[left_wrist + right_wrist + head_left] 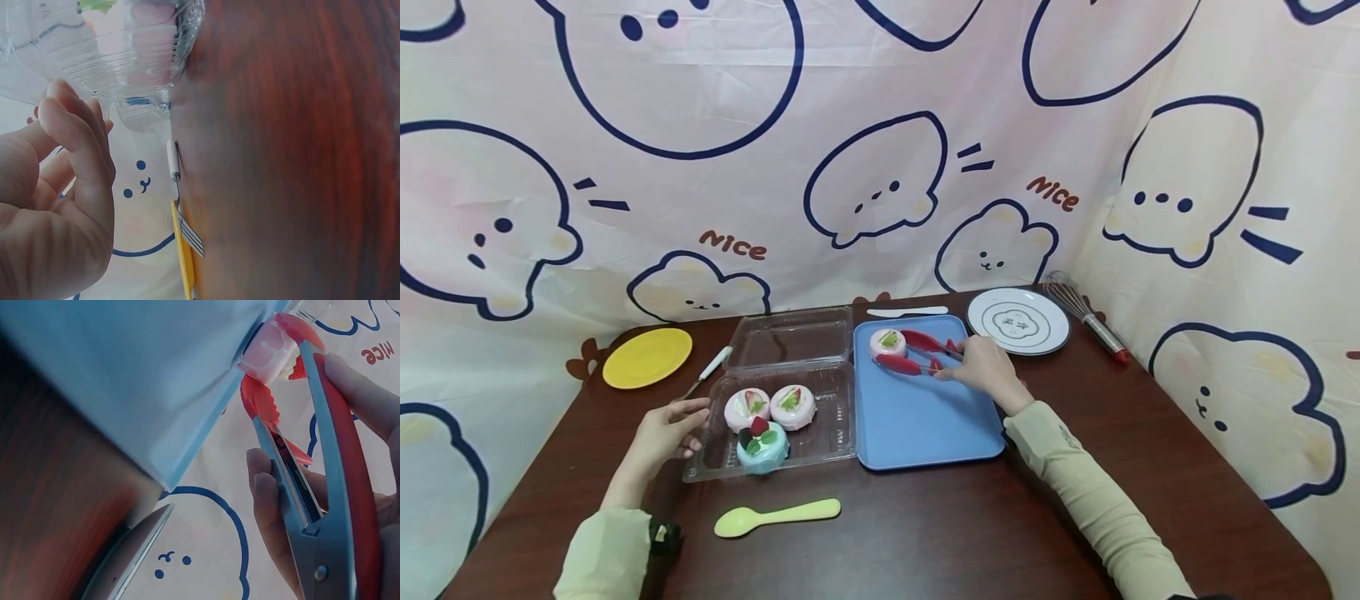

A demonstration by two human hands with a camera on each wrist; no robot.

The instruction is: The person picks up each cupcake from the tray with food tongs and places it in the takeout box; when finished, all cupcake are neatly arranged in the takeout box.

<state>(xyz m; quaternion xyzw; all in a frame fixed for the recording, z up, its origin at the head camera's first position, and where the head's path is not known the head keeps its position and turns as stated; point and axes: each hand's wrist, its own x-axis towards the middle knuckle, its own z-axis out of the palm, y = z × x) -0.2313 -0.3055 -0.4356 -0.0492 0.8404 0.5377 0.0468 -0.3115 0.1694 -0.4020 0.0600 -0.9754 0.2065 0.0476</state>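
Note:
My right hand [983, 367] grips red-tipped tongs [921, 342], whose tips stand on either side of a small pink cake [888, 342]. That cake is at the far left of a blue tray [928, 417]; in the right wrist view the tongs' metal arms [334, 444] show with it between the tips. My left hand [662, 437] is at the left rim of a clear plastic box [831, 417], its relaxed fingers [81, 125] right at the edge. Inside the box sit two pink-white cakes [792, 406] and a blue cake [763, 450] topped with a strawberry.
A yellow plate [647, 357] and a white-handled fork [711, 365] lie at the left. Behind the tray is a white knife [907, 312]; a white plate [1018, 325] and a whisk [1086, 312] are to the right. A green spoon [775, 516] lies in front of the box.

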